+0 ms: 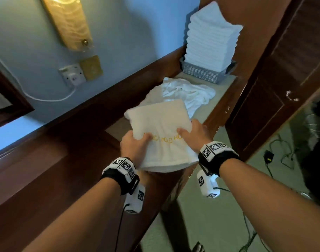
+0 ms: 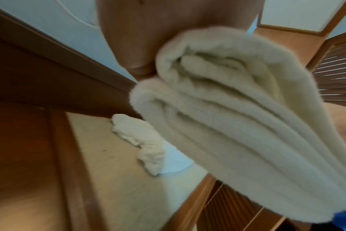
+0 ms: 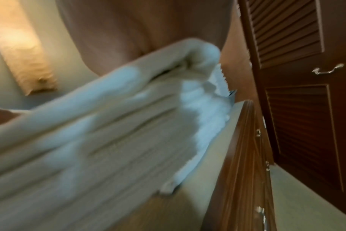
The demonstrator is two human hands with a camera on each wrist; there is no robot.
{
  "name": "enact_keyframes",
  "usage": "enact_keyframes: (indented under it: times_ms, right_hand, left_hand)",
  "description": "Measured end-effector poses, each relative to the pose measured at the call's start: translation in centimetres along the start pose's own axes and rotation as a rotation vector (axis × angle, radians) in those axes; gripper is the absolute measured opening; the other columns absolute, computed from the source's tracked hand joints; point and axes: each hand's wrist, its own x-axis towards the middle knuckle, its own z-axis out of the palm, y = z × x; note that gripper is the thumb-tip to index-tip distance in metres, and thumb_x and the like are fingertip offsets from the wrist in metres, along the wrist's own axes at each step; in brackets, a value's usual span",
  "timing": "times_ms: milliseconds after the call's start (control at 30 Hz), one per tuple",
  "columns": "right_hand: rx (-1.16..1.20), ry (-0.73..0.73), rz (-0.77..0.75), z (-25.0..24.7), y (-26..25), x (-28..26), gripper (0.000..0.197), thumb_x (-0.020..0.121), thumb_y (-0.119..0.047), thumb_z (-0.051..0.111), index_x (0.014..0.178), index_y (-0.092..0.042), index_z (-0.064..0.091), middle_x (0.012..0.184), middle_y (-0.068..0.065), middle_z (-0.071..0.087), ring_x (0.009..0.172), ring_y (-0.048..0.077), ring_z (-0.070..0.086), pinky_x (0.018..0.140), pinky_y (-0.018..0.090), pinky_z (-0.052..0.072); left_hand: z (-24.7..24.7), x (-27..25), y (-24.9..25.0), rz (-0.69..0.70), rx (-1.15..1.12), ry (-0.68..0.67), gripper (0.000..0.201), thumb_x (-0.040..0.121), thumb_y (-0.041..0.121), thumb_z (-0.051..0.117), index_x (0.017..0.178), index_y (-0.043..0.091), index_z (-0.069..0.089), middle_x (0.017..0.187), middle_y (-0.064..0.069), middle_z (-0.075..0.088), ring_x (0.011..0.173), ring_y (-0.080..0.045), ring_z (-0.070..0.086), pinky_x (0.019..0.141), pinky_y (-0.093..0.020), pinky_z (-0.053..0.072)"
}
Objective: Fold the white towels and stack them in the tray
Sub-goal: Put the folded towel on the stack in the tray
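Both the left hand and right hand grip the folded towel by its near edge. The stack in the tray already stands tall, so a careless placement could topple it or loosen the folds.

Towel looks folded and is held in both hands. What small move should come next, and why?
Probably carry the folded towel, gripped by the left hand and right hand, forward toward the stack in the tray; unfolded towels wait between.

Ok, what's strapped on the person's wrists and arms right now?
Both forearms are bare, no sleeves. The left hand and right hand each sit ahead of a black wrist strap topped with white blocks printed with black-and-white square markers. A white camera box hangs beneath each wrist, each trailing a thin black cable.
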Motion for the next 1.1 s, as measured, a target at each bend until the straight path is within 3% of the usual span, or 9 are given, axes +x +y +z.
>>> enact_keyframes:
  times_ms: [67, 133, 233, 333, 433, 600, 867, 1000, 1100]
  right_hand:
    - [-0.009, 0.034, -0.006, -4.0, 2.0, 2.1, 0.046, 0.09, -0.043, 0.065, 0.118, -0.008, 0.055, 0.116, 0.01, 0.062, 0.095, 0.026, 0.057, 0.076, 0.03, 0.04]
    - [-0.016, 0.069, -0.016, -7.8, 4.0, 4.4, 0.049, 0.089, -0.046, 0.066, 0.12, -0.009, 0.055, 0.119, 0.009, 0.063, 0.105, 0.03, 0.06, 0.08, 0.033, 0.044]
    - [-0.037, 0.125, -0.02, -13.2, 6.6, 7.5, 0.044, 0.087, -0.052, 0.065, 0.107, -0.014, 0.055, 0.115, 0.01, 0.064, 0.102, 0.032, 0.062, 0.085, 0.04, 0.051]
    - [-0.041, 0.187, -0.03, -18.2, 9.0, 10.3, 0.038, 0.088, -0.051, 0.065, 0.098, -0.017, 0.052, 0.112, 0.01, 0.066, 0.101, 0.032, 0.063, 0.082, 0.038, 0.049]
    - [-0.038, 0.241, -0.013, -22.3, 11.4, 12.9, 0.039, 0.088, -0.05, 0.066, 0.099, -0.015, 0.054, 0.111, 0.01, 0.066, 0.101, 0.033, 0.063, 0.079, 0.036, 0.048]
    - [-0.01, 0.311, 0.031, -27.2, 15.1, 17.4, 0.043, 0.088, -0.051, 0.066, 0.103, -0.012, 0.056, 0.109, 0.01, 0.066, 0.1, 0.033, 0.064, 0.082, 0.04, 0.052]
    - [-0.033, 0.382, 0.104, -30.9, 18.7, 27.4, 0.038, 0.089, -0.051, 0.064, 0.096, -0.016, 0.05, 0.104, 0.005, 0.063, 0.097, 0.03, 0.061, 0.076, 0.034, 0.044]
    - [-0.062, 0.401, 0.087, -33.6, 19.6, 34.5, 0.037, 0.091, -0.049, 0.063, 0.097, -0.015, 0.05, 0.109, 0.01, 0.064, 0.1, 0.033, 0.061, 0.078, 0.035, 0.045]
    - [-0.119, 0.428, 0.072, -36.7, 19.8, 40.0, 0.039, 0.093, -0.052, 0.058, 0.099, -0.014, 0.051, 0.11, 0.011, 0.065, 0.101, 0.034, 0.061, 0.075, 0.035, 0.042]
  left_hand:
    - [4.2, 0.7, 2.8, 0.051, -0.014, -0.039, 0.027, 0.082, 0.037, 0.077, 0.099, 0.016, 0.072, 0.089, 0.005, 0.071, 0.083, -0.014, 0.068, 0.073, -0.028, 0.05]
    - [8.2, 1.4, 5.5, 0.092, -0.042, -0.071, 0.03, 0.079, 0.04, 0.077, 0.096, 0.016, 0.074, 0.088, 0.004, 0.074, 0.081, -0.013, 0.07, 0.072, -0.03, 0.055]
    - [14.0, 2.5, 9.3, 0.143, -0.059, -0.096, 0.021, 0.081, 0.039, 0.078, 0.084, 0.02, 0.069, 0.079, 0.01, 0.071, 0.073, -0.008, 0.067, 0.066, -0.028, 0.053]
    - [19.6, 3.6, 13.3, 0.183, -0.065, -0.095, 0.018, 0.085, 0.036, 0.077, 0.091, 0.021, 0.067, 0.083, 0.008, 0.07, 0.077, -0.012, 0.067, 0.071, -0.028, 0.052]
    - [24.8, 4.9, 16.7, 0.216, -0.083, -0.135, 0.016, 0.085, 0.033, 0.077, 0.087, 0.022, 0.066, 0.082, 0.008, 0.07, 0.077, -0.012, 0.067, 0.071, -0.029, 0.052]
    - [31.9, 8.0, 21.2, 0.282, -0.028, -0.191, 0.024, 0.084, 0.036, 0.077, 0.093, 0.015, 0.068, 0.086, 0.0, 0.07, 0.078, -0.018, 0.066, 0.066, -0.028, 0.05]
    - [41.7, 17.0, 25.8, 0.363, 0.06, -0.28, 0.024, 0.084, 0.036, 0.078, 0.08, 0.018, 0.061, 0.073, 0.01, 0.061, 0.066, -0.003, 0.055, 0.046, -0.011, 0.036]
    - [46.1, 22.4, 29.1, 0.403, 0.082, -0.363, 0.021, 0.085, 0.034, 0.077, 0.085, 0.019, 0.064, 0.079, 0.01, 0.065, 0.073, -0.005, 0.061, 0.054, -0.011, 0.041]
    - [48.8, 25.8, 32.4, 0.409, 0.007, -0.417, 0.035, 0.08, 0.041, 0.078, 0.099, 0.013, 0.068, 0.092, 0.001, 0.073, 0.086, -0.017, 0.069, 0.078, -0.038, 0.059]
